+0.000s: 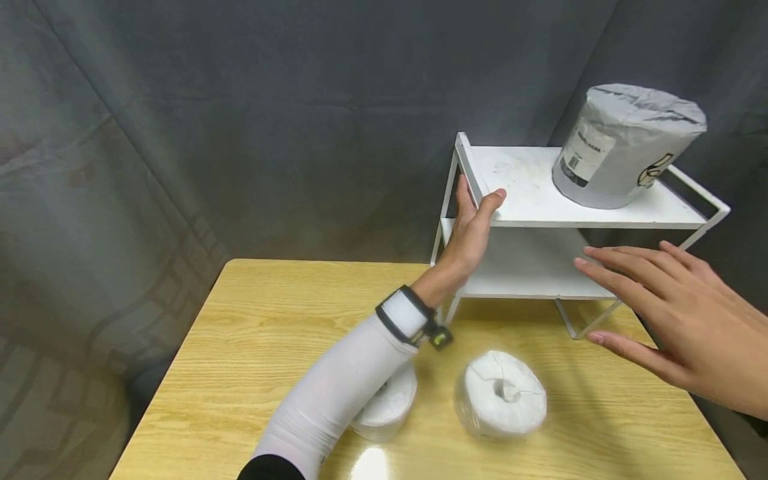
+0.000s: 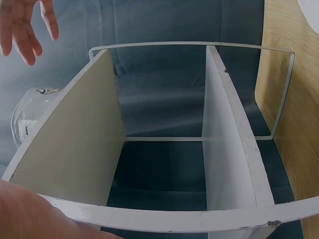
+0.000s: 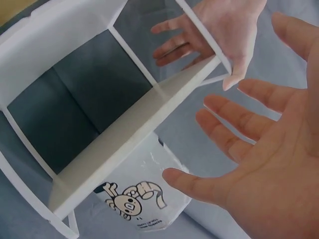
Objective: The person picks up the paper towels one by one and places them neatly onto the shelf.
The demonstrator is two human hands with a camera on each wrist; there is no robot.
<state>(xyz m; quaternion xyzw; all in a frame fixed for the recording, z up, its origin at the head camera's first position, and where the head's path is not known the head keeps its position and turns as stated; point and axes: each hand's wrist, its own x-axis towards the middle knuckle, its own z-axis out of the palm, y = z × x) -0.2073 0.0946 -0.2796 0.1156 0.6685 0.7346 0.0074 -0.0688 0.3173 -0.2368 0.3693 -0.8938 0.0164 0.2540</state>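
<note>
A white two-tier shelf rack [image 1: 528,263] stands at the back right of the table. My left hand [image 1: 471,230] grips its left end, thumb over the top rail and fingers on the outer side; in the left wrist view the near edge of that hand [image 2: 35,214] lies against the frame. My right hand [image 1: 672,307] hovers in front of the rack's right side, fingers spread and nothing held, its palm [image 3: 274,179] facing the rack in the right wrist view. On the top shelf sits a large wrapped paper roll [image 1: 627,147] with a label and a cartoon print.
Two smaller white rolls in clear wrap lie on the wooden table [image 1: 288,300]: one roll [image 1: 504,397] in front of the rack, another roll [image 1: 390,403] partly hidden behind my left forearm. A grey curtain [image 1: 300,133] hangs behind the table.
</note>
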